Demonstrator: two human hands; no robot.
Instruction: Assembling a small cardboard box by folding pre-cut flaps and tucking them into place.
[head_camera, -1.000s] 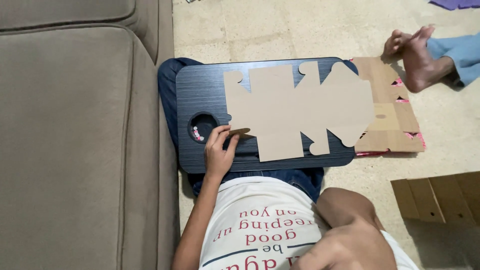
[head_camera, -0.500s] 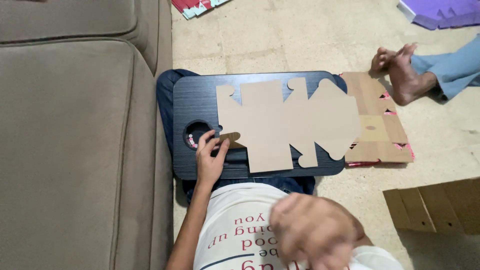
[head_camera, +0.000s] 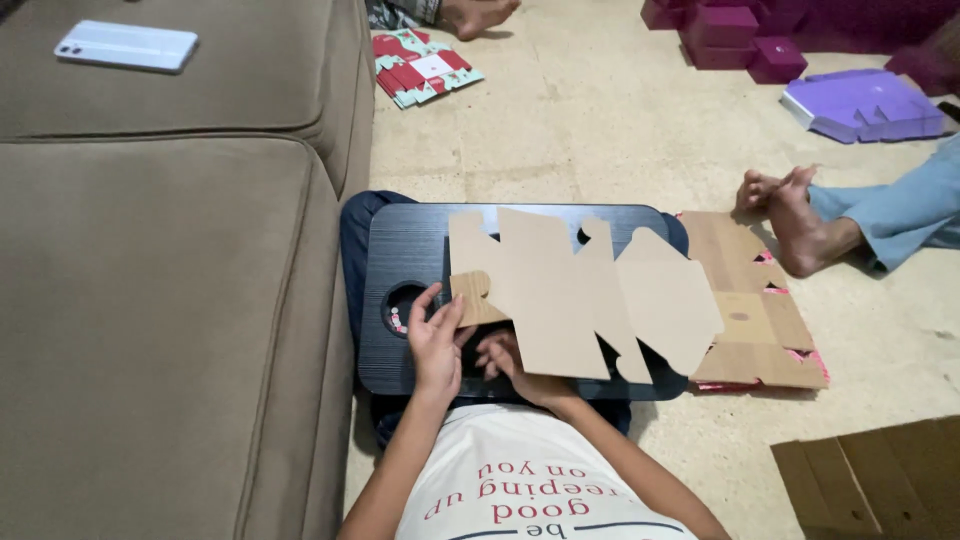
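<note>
Far off to the left of the hands, a white phone (head_camera: 127, 46) lies on the brown sofa (head_camera: 160, 280), well away from the action. Coming in closer, the left hand (head_camera: 436, 345) sits on the black lap table (head_camera: 400, 250), fingers pinching the small end flap of the flat cardboard box blank (head_camera: 580, 295), which looks just lifted off the surface. Beside that hand, the table's round cup hole (head_camera: 400, 305) shows something pink and white inside, too small to make out. Right next door, the right hand (head_camera: 507, 358) reaches under the near edge of the blank, fingers curled against it, so the two hands sit close together, both on the cardboard; how firmly the right one grips, I cannot tell. As for progress, it looks early: the blank lies spread open and plain side up across the table, panels and tabs all flat, with only that one flap starting to bend, and every wall left to fold. Further right of the hands, more flat blanks (head_camera: 755, 320) lie stacked on the floor beside the table, and another person's bare feet (head_camera: 790, 210) rest just beyond them. Far beyond, purple boxes (head_camera: 730, 35) stand already formed, and a flattened purple piece (head_camera: 865, 105) lies near them.
</note>
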